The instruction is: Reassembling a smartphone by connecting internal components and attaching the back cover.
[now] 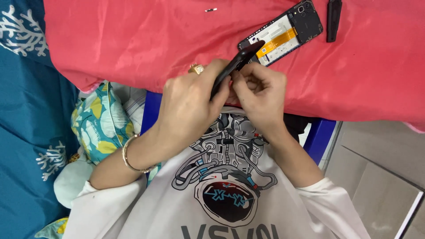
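Note:
My left hand and my right hand meet close to my chest, both closed around a thin black phone part held edge-on. My left hand wears a gold ring and a bangle at the wrist. Just beyond the hands, an opened phone frame lies on the red cloth, showing a white interior and an orange flex cable. A narrow black strip lies to its right.
A tiny metal piece rests on the cloth at the top. A blue frame edge shows under the cloth. Teal patterned fabric and a floral cushion lie at left; grey floor tiles at right.

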